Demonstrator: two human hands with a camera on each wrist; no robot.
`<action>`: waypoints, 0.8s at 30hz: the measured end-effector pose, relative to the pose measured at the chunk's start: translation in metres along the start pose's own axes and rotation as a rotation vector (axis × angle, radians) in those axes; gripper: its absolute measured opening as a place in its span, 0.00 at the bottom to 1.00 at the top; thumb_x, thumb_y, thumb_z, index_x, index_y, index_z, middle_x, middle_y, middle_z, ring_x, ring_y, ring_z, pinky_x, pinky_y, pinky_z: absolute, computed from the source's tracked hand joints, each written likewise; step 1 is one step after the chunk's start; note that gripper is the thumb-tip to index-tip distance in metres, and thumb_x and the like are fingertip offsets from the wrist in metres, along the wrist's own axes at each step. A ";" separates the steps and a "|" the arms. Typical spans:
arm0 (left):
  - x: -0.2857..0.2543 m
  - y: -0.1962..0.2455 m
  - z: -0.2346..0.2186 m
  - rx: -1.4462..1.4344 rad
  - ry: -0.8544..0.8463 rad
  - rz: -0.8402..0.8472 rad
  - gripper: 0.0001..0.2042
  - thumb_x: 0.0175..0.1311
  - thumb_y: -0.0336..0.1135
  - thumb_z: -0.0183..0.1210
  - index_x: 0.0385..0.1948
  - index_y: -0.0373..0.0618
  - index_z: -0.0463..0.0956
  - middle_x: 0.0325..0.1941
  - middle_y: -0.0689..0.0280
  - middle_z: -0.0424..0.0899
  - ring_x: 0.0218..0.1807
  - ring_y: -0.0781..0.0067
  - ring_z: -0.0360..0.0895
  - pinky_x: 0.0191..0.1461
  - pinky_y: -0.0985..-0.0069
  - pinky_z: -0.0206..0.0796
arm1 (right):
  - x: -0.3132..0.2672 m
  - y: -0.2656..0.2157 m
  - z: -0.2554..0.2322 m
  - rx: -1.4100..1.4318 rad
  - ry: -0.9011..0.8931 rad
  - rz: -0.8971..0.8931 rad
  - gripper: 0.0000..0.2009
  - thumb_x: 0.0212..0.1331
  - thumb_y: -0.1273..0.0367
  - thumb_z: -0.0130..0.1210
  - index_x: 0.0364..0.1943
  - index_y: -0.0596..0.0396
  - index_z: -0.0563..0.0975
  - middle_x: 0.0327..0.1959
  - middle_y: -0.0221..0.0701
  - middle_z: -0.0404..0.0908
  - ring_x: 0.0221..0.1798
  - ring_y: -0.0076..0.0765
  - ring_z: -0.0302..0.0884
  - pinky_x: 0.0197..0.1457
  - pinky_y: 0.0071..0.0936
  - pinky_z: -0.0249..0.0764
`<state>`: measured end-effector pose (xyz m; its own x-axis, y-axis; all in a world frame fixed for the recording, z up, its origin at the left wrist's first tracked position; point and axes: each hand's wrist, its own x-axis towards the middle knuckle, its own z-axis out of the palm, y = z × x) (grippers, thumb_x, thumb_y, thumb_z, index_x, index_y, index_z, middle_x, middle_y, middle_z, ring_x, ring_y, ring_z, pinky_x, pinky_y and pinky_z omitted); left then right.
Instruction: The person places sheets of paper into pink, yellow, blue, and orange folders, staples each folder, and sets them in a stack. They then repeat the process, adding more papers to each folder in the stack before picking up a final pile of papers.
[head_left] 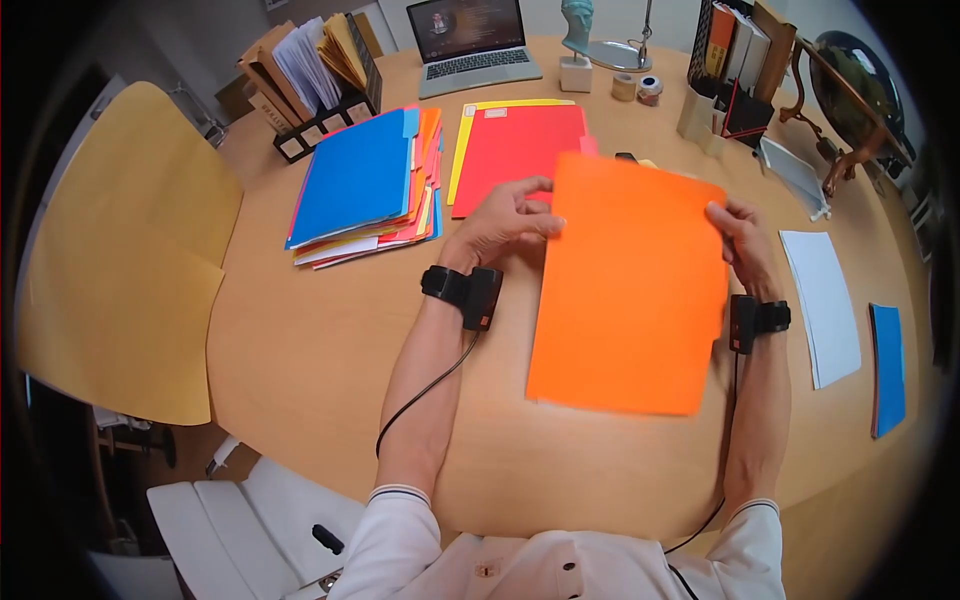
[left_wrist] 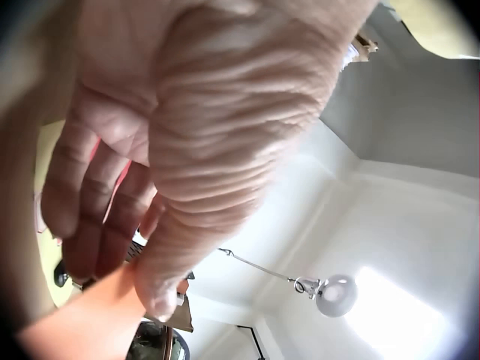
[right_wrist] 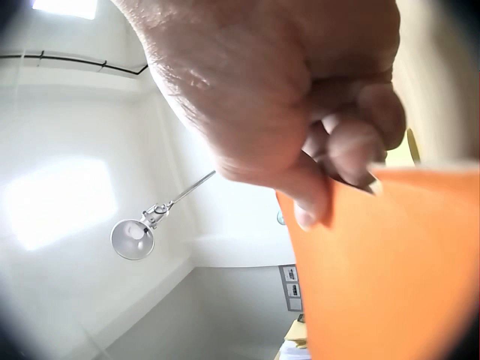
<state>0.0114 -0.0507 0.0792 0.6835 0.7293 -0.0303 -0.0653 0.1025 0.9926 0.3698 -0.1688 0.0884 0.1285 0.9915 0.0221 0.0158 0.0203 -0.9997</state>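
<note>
An orange folder (head_left: 630, 290) is held up over the table by both hands, its lower edge toward the person. The left hand (head_left: 508, 218) pinches its left edge near the top, thumb in front. At the upper right edge the right hand (head_left: 742, 240) grips it with thumb on the front and fingers behind. In the left wrist view, the left hand (left_wrist: 187, 142) has its thumb on the orange sheet (left_wrist: 90, 322). The right wrist view shows the right hand (right_wrist: 285, 97) with curled fingers behind the folder (right_wrist: 390, 255).
Left of centre lies a stack of coloured folders (head_left: 350, 180), blue on top. Red (head_left: 520, 150) and yellow folders lie behind the left hand. A laptop (head_left: 470, 50), file holders, a small bust (head_left: 577, 30) and tape rolls stand farther back. White sheets (head_left: 822, 305) and a blue pile (head_left: 887, 370) lie right.
</note>
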 end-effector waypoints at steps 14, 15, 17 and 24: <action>0.002 -0.005 0.013 -0.136 -0.074 0.083 0.23 0.66 0.44 0.67 0.58 0.44 0.75 0.50 0.64 0.85 0.43 0.71 0.85 0.37 0.72 0.80 | 0.018 0.029 0.001 0.327 0.581 -0.370 0.11 0.70 0.64 0.61 0.38 0.59 0.83 0.22 0.25 0.79 0.20 0.19 0.77 0.22 0.15 0.69; 0.001 -0.001 0.018 -0.137 -0.075 0.082 0.23 0.66 0.44 0.67 0.58 0.44 0.75 0.50 0.64 0.85 0.43 0.71 0.85 0.37 0.72 0.80 | 0.018 0.032 0.002 0.326 0.582 -0.369 0.11 0.70 0.64 0.61 0.38 0.59 0.83 0.22 0.25 0.79 0.20 0.19 0.77 0.22 0.15 0.69; -0.002 0.004 0.026 -0.010 0.036 0.049 0.21 0.67 0.42 0.66 0.58 0.46 0.75 0.45 0.66 0.85 0.40 0.76 0.85 0.31 0.78 0.76 | 0.021 0.036 0.006 0.297 0.475 -0.383 0.14 0.72 0.62 0.58 0.43 0.62 0.82 0.24 0.29 0.82 0.22 0.21 0.79 0.23 0.16 0.72; -0.006 0.031 0.003 -0.291 0.445 0.359 0.16 0.73 0.38 0.62 0.57 0.48 0.72 0.42 0.70 0.84 0.34 0.80 0.80 0.24 0.84 0.64 | 0.010 0.040 0.019 0.332 0.398 -0.246 0.18 0.75 0.59 0.54 0.53 0.63 0.79 0.28 0.33 0.83 0.21 0.23 0.78 0.22 0.19 0.71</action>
<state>0.0074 -0.0540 0.1108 0.2194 0.9569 0.1903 -0.4719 -0.0666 0.8791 0.3527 -0.1560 0.0483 0.5252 0.8287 0.1934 -0.2114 0.3472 -0.9137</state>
